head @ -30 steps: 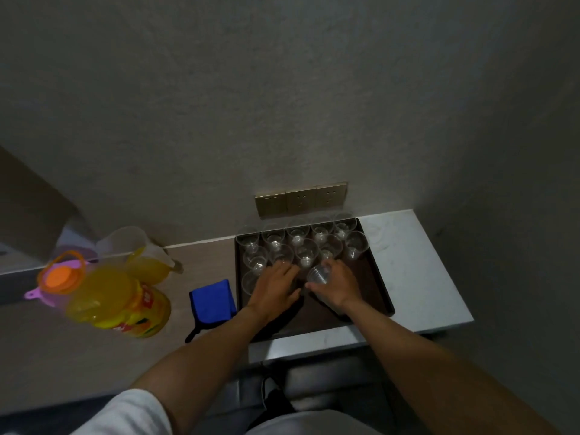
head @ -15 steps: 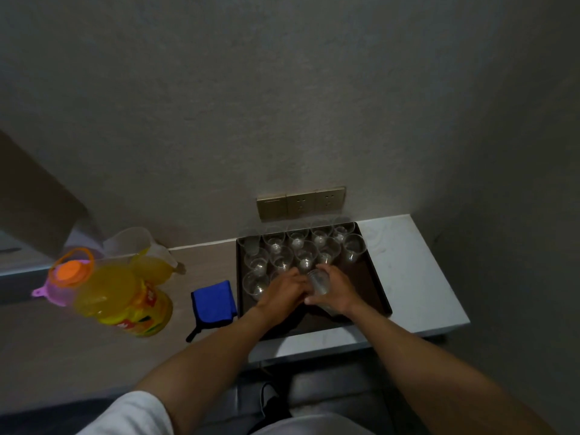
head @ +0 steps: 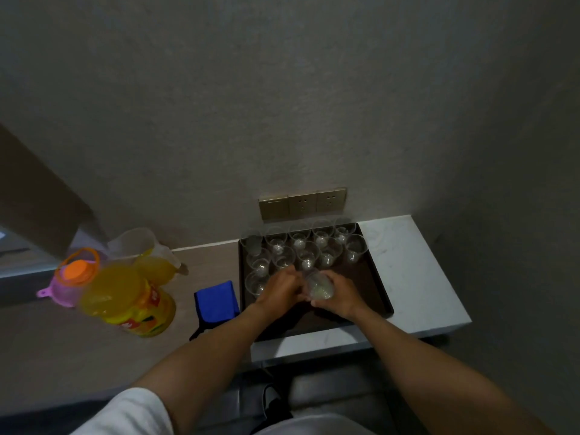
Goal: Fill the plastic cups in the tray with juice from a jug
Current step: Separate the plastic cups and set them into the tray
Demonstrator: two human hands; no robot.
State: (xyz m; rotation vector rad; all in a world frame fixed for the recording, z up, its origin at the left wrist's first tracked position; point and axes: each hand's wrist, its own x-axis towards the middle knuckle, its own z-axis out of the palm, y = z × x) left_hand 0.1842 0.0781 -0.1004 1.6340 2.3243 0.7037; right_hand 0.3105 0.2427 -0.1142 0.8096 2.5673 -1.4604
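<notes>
A dark tray (head: 375, 287) on the counter holds several empty clear plastic cups (head: 309, 257) in rows at its far side. Both hands are over the tray's middle. My right hand (head: 340, 295) grips a stack of clear cups (head: 318, 285) lying on its side. My left hand (head: 279, 288) has its fingers on the open end of that stack. A clear jug (head: 147, 255) with orange juice in it stands at the left by the wall. In front of it stands a large yellow juice bottle (head: 125, 301).
A blue cloth (head: 215, 301) lies just left of the tray. A purple container with an orange lid (head: 73, 279) sits at far left. Wall sockets (head: 303, 202) are behind the tray. The white counter (head: 417, 277) ends at the right, near a wall.
The stack of cups in my right hand has tipped further onto its side, and my left hand has closed in on its open end. The view has shifted slightly.
</notes>
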